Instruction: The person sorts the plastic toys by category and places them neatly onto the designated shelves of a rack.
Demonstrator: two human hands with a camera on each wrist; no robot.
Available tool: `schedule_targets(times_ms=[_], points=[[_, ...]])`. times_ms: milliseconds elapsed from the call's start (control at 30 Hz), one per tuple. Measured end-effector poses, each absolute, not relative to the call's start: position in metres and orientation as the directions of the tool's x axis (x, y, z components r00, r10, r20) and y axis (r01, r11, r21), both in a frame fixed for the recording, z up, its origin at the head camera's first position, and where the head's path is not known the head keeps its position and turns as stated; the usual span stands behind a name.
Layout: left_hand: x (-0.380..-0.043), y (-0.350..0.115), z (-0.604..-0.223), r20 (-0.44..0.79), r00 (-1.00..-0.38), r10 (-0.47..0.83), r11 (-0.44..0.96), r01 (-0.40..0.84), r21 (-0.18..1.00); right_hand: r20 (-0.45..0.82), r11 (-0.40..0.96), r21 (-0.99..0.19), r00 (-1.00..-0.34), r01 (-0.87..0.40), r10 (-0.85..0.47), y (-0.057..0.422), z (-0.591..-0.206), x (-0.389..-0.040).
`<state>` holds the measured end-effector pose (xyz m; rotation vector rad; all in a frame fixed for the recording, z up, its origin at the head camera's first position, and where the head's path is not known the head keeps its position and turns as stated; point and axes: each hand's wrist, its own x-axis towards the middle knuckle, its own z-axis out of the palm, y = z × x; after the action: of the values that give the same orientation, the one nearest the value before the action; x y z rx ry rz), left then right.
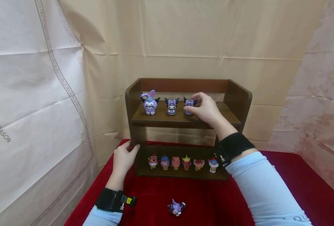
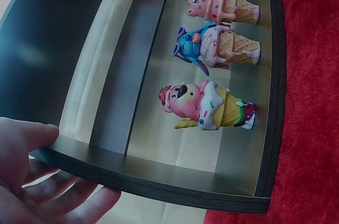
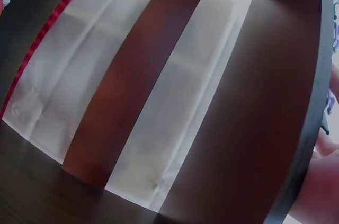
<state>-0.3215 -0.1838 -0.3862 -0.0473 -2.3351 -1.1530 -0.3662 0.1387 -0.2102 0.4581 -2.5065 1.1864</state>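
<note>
On the upper board of a dark brown two-tier shelf (image 1: 183, 124), my right hand (image 1: 207, 110) pinches a small purple-and-black figurine (image 1: 189, 103) with a bow between thumb and fingers. Its base is right at the board. To its left stand a similar bow figurine (image 1: 171, 106) and a bigger lavender figurine with rabbit ears (image 1: 150, 103). My left hand (image 1: 125, 158) grips the shelf's left side panel, thumb on the inner face and fingers round the outside, as the left wrist view shows. In the right wrist view the shelf board mostly hides the right hand (image 3: 318, 181).
Several ice-cream-cone figurines line the lower board, among them a pink bear (image 2: 185, 99) and a blue character (image 2: 193, 44). Another purple figurine (image 1: 176, 207) lies on the red cloth (image 1: 150, 194) in front of the shelf. Beige fabric (image 1: 183, 37) hangs behind.
</note>
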Motion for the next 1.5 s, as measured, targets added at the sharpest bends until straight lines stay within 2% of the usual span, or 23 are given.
schedule_targets(times_ms=[433, 1500], points=[[-0.3226, -0.1829, -0.3863, 0.461, -0.866, -0.192, 0.640, 0.245, 0.728, 0.428, 0.550, -0.712, -0.891, -0.437, -0.154, 0.1422, -0.2117, -0.3668], [-0.3221, -0.1849, -0.3860, 0.468, -0.863, -0.190, 0.639, 0.253, 0.726, 0.403, 0.546, -0.722, -0.900, -0.424, -0.166, 0.1425, -0.2111, -0.3665]])
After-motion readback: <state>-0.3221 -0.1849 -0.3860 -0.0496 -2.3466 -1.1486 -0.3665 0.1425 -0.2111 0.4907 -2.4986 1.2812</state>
